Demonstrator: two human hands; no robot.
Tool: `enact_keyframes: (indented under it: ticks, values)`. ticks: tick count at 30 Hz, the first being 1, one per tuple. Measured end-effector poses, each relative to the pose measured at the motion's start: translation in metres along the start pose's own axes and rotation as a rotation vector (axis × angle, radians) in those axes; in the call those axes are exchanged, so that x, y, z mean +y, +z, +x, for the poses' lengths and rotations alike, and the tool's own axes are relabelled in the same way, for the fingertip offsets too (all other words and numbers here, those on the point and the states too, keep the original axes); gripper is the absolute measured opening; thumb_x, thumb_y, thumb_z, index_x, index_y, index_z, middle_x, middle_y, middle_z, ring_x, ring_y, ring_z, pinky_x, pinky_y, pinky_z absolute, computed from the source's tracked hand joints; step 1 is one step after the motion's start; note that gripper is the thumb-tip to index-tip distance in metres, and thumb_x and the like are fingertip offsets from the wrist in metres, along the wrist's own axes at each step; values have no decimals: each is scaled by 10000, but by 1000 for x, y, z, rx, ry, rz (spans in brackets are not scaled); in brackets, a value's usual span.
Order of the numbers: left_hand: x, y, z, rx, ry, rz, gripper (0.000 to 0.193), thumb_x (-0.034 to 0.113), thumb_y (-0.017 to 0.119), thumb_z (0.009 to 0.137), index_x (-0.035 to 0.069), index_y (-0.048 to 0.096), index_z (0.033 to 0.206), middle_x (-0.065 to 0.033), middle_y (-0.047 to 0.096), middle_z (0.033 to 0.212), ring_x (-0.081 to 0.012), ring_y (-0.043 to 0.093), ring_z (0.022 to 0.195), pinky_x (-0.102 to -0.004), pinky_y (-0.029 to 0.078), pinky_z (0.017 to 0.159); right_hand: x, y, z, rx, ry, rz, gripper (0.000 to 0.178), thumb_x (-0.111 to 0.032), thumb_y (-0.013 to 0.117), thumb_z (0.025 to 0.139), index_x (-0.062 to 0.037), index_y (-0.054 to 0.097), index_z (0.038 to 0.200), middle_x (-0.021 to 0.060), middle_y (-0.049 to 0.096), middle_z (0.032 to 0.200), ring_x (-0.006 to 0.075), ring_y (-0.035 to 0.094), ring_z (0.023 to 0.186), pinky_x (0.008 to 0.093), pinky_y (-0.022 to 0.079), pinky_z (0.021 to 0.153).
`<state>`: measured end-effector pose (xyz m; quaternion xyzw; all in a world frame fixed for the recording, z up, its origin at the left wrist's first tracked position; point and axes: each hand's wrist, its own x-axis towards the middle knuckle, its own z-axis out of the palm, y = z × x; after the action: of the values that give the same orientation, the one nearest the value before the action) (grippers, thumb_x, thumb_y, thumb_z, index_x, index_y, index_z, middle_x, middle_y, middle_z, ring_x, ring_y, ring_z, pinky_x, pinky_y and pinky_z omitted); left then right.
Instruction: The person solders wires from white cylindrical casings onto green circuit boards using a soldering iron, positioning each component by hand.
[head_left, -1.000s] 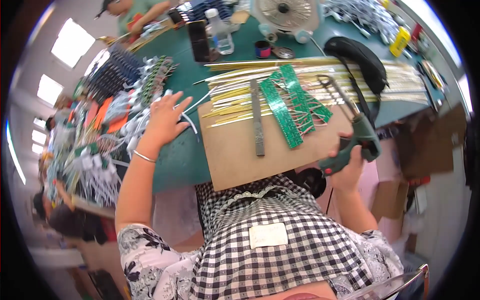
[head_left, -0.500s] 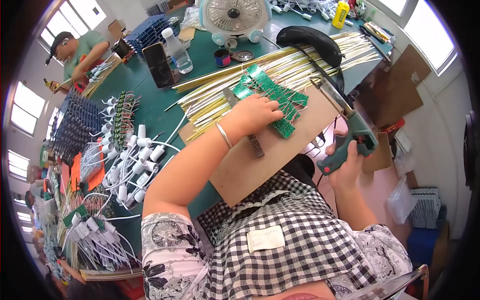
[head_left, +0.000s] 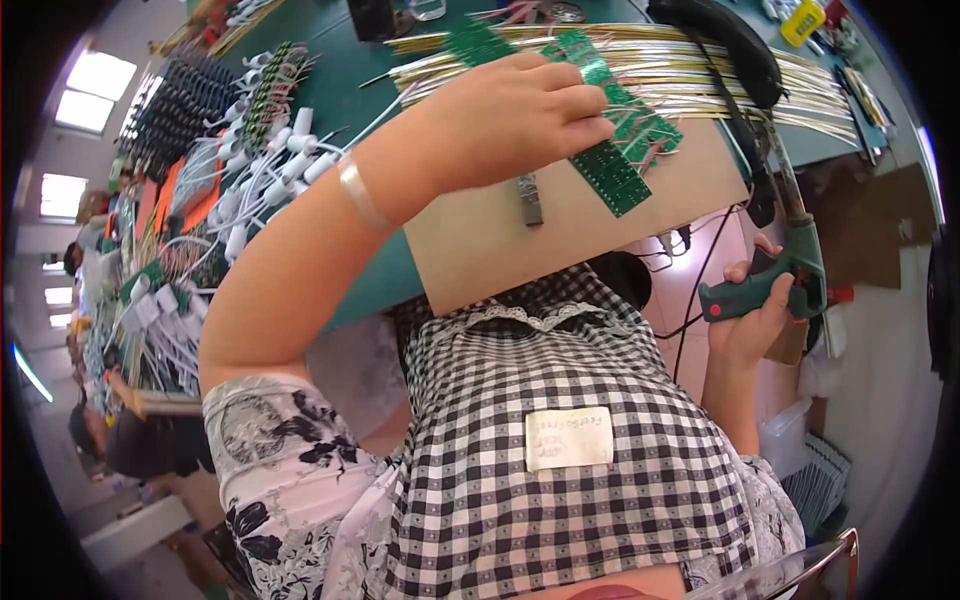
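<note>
My left hand (head_left: pixel 525 120) reaches over the brown work board (head_left: pixel 480 255), its fingers bent and pressed together. At its far side a green circuit board (head_left: pixel 475 42), smeared by motion, appears gripped by it; the thumb is hidden. Just right of the fingers, more green circuit boards (head_left: pixel 615 185) with thin reddish wires lie overlapping. A dark metal bar (head_left: pixel 530 203) sticks out toward me from under that hand. My right hand (head_left: pixel 755 315) is wrapped round the handle of a green soldering gun (head_left: pixel 803 250), held off the board's right side with its long metal front pointing away.
Long yellow and silver strips (head_left: pixel 650 75) lie across the green table (head_left: pixel 345 75) behind the board. A black pouch (head_left: pixel 740 60) rests on them. At the left are white cylindrical holders (head_left: pixel 300 145) with cables and stacked dark trays (head_left: pixel 185 105). A black cord hangs below the gun.
The view has tipped down and left. My left hand has lifted one circuit board away from the others, toward the far left. The soldering gun has swung outward to the right, still in my right hand.
</note>
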<state>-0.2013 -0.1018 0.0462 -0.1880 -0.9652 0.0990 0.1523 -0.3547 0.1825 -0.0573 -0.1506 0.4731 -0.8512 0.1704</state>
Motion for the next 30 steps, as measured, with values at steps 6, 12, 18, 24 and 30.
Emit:
enact_keyframes:
  ticks: [6,12,18,24,30]
  values:
    - [72,-30,-86,-310,-481,-95,439,69,629,692,65,567,1126,-67,555,999,-235,550,918,-339,453,795,18,6,-6,-14,39,5,432,-346,523,926,-24,425,1196,145,533,1140,155,561,690,279,475,604]
    - [117,7,-93,-221,-617,-267,358,77,531,775,83,563,1132,-66,563,1051,-232,555,989,-339,450,825,19,21,0,-176,127,34,424,-334,530,924,-27,422,1195,141,544,1113,163,548,703,293,479,617]
    - [120,19,-74,43,-606,-321,357,74,520,797,108,566,1149,-69,551,1142,-253,523,1109,-349,424,930,2,40,9,-289,176,-36,445,-360,554,906,-46,425,1195,127,538,1122,157,543,693,298,468,584]
    - [93,-1,-59,183,-628,-413,389,25,609,712,100,596,1093,-69,574,1075,-259,555,1005,-385,463,847,-12,58,18,-295,259,-49,425,-360,498,937,-48,419,1214,107,528,1137,140,528,693,273,483,521]
    - [24,43,-5,126,-236,-247,205,113,563,754,146,612,950,3,584,947,-191,568,911,-333,449,821,-25,60,24,-322,137,-126,445,-386,507,928,-49,421,1206,113,519,1160,139,519,700,265,467,566]
